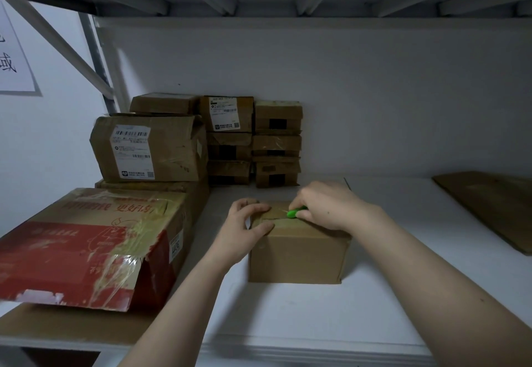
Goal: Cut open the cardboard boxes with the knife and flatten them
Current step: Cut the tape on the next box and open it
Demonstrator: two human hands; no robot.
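Observation:
A small plain cardboard box (298, 257) stands on the white shelf (374, 303) in the middle. My left hand (244, 228) grips its top left corner, thumb and fingers curled over the taped top. My right hand (328, 205) holds a green-handled knife (295, 212) at the tape seam on the box's top. The blade itself is too small to make out.
A large red and tan box (86, 251) wrapped in torn tape lies at the left. Behind it are stacked several taped parcels (149, 147) and small boxes (276, 143) against the back wall. Flattened cardboard (495, 208) lies at the right. Another shelf hangs low overhead.

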